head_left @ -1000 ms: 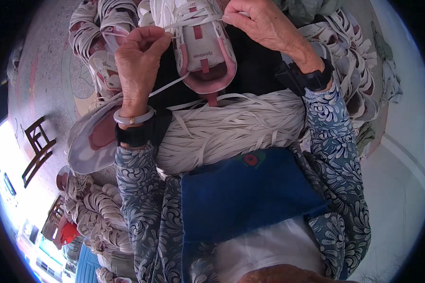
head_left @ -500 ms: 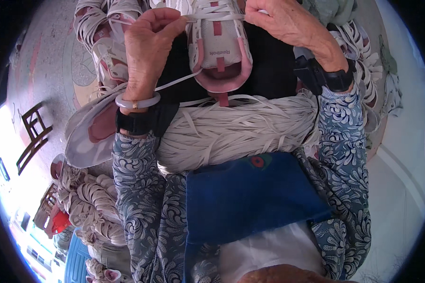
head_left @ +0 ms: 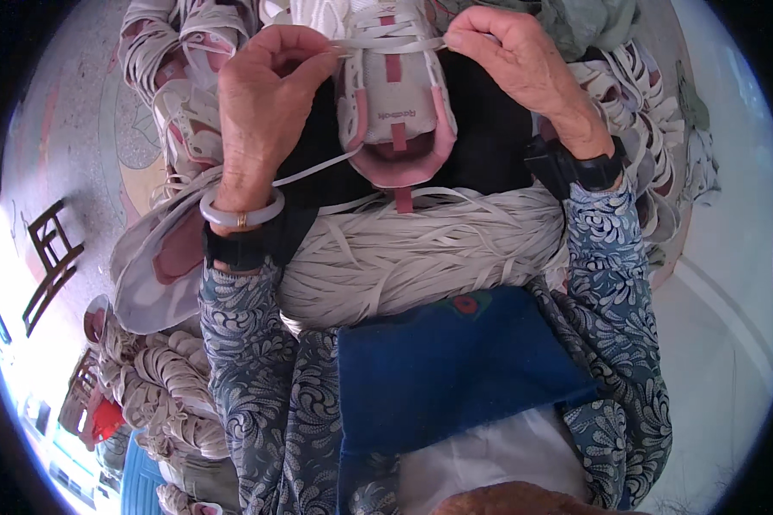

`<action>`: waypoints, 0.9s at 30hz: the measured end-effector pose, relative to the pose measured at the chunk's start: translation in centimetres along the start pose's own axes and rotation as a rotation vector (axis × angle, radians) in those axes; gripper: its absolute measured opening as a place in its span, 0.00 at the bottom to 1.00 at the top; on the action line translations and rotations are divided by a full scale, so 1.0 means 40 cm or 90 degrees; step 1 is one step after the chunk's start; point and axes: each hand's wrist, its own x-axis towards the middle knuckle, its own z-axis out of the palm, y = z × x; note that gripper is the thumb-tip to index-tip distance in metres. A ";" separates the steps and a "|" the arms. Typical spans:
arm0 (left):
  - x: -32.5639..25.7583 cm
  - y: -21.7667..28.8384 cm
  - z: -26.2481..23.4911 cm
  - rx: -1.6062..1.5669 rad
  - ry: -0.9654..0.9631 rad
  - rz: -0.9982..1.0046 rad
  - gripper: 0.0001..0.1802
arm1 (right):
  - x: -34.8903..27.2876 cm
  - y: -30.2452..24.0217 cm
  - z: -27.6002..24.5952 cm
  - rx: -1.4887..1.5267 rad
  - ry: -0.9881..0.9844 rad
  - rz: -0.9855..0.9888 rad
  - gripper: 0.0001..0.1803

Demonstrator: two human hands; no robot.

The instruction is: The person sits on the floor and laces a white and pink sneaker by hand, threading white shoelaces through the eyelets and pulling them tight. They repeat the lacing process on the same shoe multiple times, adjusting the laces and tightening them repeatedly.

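A white sneaker with pink lining [head_left: 393, 103] lies on my lap, its opening toward me. A flat white shoelace [head_left: 385, 41] runs across its upper. My left hand [head_left: 262, 103] pinches the lace's left end, and a loose length trails down from it past my wrist. My right hand [head_left: 515, 69] pinches the lace's right end at the shoe's edge. A thick bundle of loose white laces [head_left: 421, 253] lies across my lap below the shoe, on a black cloth [head_left: 489, 146].
A blue cloth [head_left: 447, 369] covers my lap below the bundle. More white and pink sneakers [head_left: 180, 103] lie on the floor at left, others at right [head_left: 636, 94] and lower left [head_left: 163, 378]. A dark wooden stool [head_left: 51, 257] stands at far left.
Both hands and the sneaker have shifted toward the upper edge of the view, and the lace is now stretched taut across the shoe between them.
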 end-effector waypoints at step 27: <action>-0.057 0.020 0.048 0.467 0.021 0.324 0.15 | -0.062 -0.026 0.059 -0.221 0.191 -0.110 0.13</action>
